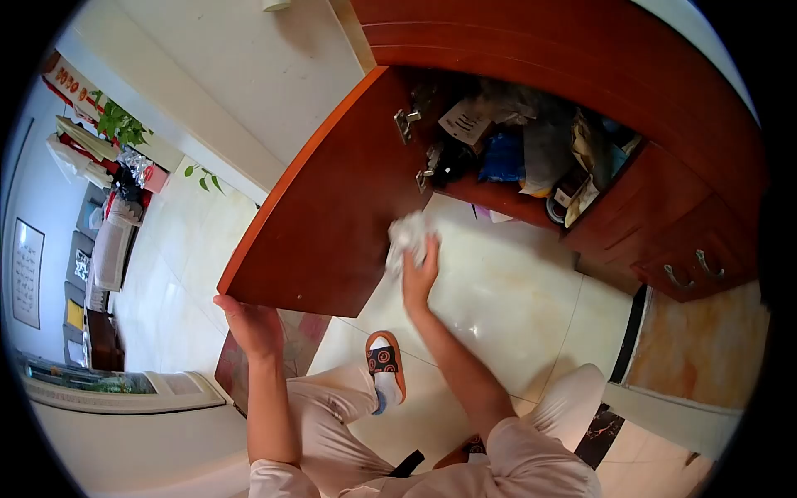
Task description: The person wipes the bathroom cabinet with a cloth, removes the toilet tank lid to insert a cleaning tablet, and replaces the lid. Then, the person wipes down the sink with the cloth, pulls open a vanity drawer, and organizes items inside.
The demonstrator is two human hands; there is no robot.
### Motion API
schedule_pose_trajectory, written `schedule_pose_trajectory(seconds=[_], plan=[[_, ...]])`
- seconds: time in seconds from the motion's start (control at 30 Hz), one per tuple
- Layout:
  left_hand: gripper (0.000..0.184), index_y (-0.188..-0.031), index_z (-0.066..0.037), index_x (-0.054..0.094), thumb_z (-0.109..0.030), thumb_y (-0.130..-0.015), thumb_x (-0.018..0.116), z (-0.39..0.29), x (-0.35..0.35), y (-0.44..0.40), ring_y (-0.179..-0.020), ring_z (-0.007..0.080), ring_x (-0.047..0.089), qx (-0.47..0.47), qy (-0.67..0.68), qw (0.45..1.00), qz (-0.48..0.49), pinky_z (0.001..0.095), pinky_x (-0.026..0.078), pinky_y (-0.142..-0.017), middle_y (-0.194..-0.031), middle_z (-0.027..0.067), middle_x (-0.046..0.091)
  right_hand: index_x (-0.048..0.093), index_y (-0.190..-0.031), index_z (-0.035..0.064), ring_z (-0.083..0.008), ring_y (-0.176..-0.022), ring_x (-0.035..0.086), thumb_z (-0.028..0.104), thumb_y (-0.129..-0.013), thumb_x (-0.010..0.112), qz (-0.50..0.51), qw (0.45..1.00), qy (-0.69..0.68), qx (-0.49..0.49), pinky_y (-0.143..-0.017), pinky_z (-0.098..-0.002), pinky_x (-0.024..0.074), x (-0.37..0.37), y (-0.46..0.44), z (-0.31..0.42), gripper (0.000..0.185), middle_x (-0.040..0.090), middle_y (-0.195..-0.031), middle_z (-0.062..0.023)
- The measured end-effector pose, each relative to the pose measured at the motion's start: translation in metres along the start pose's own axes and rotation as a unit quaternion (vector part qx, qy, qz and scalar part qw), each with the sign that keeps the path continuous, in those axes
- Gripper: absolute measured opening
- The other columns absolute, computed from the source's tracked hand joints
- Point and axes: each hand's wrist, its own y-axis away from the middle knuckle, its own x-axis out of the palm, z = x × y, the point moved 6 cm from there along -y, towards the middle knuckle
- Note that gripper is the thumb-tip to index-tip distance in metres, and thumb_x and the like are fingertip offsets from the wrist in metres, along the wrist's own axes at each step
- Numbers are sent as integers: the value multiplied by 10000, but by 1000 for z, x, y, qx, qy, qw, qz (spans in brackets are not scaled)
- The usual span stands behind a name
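The reddish-brown cabinet door (324, 199) stands swung open on its metal hinges (405, 126). At the door's lower outer corner, my left hand (253, 330) grips the edge, thumb on the near side and the other fingers hidden behind. A crumpled whitish cloth (408, 236), blurred by motion, is bunched in my right hand (421, 278). That hand is beside the door's lower right edge; whether the cloth touches the door I cannot tell. Behind the door, the open cabinet (531, 203) holds a blue packet (502, 158), a grey bag (548, 153) and several other items.
Closed cabinet doors with metal handles (696, 270) are at the right. My slippered foot (384, 365) rests on the pale tiled floor (498, 282). A white wall (249, 75) borders the door at upper left. Farther left are a sofa (79, 274) and a green plant (120, 124).
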Motion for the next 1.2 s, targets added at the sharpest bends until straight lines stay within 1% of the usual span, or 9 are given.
schedule_pose_trajectory(seconds=[0.1,0.3,0.47,0.57,0.7,0.77,0.9,1.03,1.2], plan=[[775,-1396,-34,408,-647,-922,387,4,5,7,-1301,230,409,0,-6,1000,-16,405,303,-1082,-1411,76,444,438,-1327,-31,-327,-1298,414,35,-868,517,12,988,69,-140,-1081,-386,316,4,-59,60,470,377,-1444,-180],[674,-1356,-55,464,-591,-974,320,1,6,3,-1280,213,431,31,7,999,-9,382,317,-1068,-1386,63,480,444,-1315,0,-344,-1213,454,149,-915,558,-16,997,55,46,-1046,-370,326,15,-110,-32,442,457,-1331,-185],[658,-1362,-53,448,-574,-986,304,2,10,-1,-1278,218,430,43,12,999,-4,388,309,-1077,-1380,74,478,428,-1367,19,-391,-1349,333,-1,-811,573,72,984,52,-152,-1117,-442,264,53,-14,84,575,345,-1449,-216],[664,-1384,-53,415,-573,-986,306,1,10,-2,-1279,229,428,47,16,998,-48,395,299,-1087,-1383,80,471,580,-1220,138,-361,-1298,415,43,-814,603,190,913,-60,-357,-1045,-460,404,93,20,171,418,451,-1379,-157],[655,-1365,-49,431,-571,-982,328,-3,9,-5,-1265,230,443,45,24,998,-30,384,318,-1078,-1382,88,471,600,-1206,162,-320,-1291,429,107,-885,543,189,848,43,-493,-1071,-486,357,106,-7,198,330,452,-1394,-118],[687,-1349,-35,452,-596,-967,342,-2,8,-5,-1263,225,445,43,16,999,-11,385,323,-1067,-1374,92,479,584,-1243,157,-315,-1276,443,63,-870,536,102,875,67,-469,-1082,-460,342,94,-38,167,387,435,-1408,-151],[756,-1356,-9,440,-636,-939,369,0,11,5,-1264,224,443,45,-11,999,-23,381,320,-1063,-1357,97,489,527,-1287,51,-372,-1259,435,33,-850,545,6,981,86,-175,-1058,-404,351,39,-83,77,438,437,-1379,-188],[763,-1352,-9,443,-644,-936,367,0,9,3,-1257,230,447,48,-26,997,-50,378,323,-1058,-1343,93,498,466,-1311,-16,-393,-1316,363,53,-871,561,1,995,63,79,-1078,-418,319,23,16,-11,455,341,-1453,-217],[746,-1343,-12,449,-636,-946,348,5,1,1,-1246,227,456,38,-1,998,-50,378,325,-1056,-1341,96,500,564,-1258,78,-368,-1332,374,66,-838,595,167,972,5,-167,-1092,-453,332,66,85,121,422,405,-1420,-184]])
